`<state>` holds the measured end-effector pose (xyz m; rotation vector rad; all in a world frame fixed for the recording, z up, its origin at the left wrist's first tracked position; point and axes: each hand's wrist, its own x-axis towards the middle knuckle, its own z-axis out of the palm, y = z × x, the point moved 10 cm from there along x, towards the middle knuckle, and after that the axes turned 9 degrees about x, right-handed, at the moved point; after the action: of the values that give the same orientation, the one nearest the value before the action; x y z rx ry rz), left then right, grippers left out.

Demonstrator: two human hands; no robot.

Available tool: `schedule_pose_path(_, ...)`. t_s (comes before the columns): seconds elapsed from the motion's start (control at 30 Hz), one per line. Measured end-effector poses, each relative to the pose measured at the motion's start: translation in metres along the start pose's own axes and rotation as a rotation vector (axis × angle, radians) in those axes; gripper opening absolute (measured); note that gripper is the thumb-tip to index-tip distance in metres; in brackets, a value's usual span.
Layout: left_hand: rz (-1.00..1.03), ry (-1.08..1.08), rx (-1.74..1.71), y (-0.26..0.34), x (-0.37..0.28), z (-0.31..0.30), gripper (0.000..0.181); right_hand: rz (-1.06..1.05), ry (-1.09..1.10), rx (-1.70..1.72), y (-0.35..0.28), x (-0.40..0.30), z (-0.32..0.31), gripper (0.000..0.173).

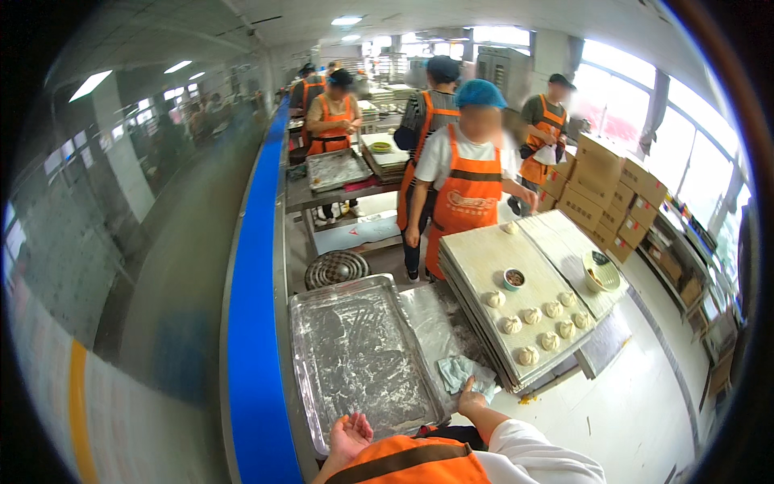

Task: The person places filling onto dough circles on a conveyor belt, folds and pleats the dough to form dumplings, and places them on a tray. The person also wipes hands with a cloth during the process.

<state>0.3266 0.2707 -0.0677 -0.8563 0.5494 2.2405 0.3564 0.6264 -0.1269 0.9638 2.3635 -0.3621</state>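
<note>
My left hand (351, 434) is palm up with loosely curled fingers and nothing in it, over the near edge of a metal baking tray (369, 345) dusted with flour. My right hand (472, 397) has hold of a crumpled pale cloth (462, 372) at the edge of the steel worktop (432, 320). Right of the cloth rises a stack of boards (478, 320). On its top sheet sit several pleated buns (531, 315) and a small bowl of filling (514, 279). A single bun (511, 227) lies at the far edge.
A blue conveyor belt (257, 302) runs along my left. A person in an orange apron (465, 193) stands beyond the stack, others farther back. A pale green bowl (600, 272) rests on the right-hand board. Cardboard boxes (589, 175) are piled near the windows.
</note>
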Motion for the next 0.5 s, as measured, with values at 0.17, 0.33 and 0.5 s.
schedule_pose_path(0.17, -0.019, -0.039, 0.102, -0.005, 0.007, -0.002, 0.023, -0.056, 0.100, -0.015, -0.002, 0.014, 0.010, 0.082)
schedule_pose_path(0.33, 0.004, 0.008, 0.119, -0.005, 0.007, -0.001, 0.023, 0.048, 0.048, -0.055, -0.002, 0.021, 0.016, 0.084)
schedule_pose_path(0.5, 0.011, 0.033, 0.143, -0.006, 0.003, 0.000, 0.024, 0.080, 0.058, -0.070, -0.001, 0.024, 0.018, 0.084)
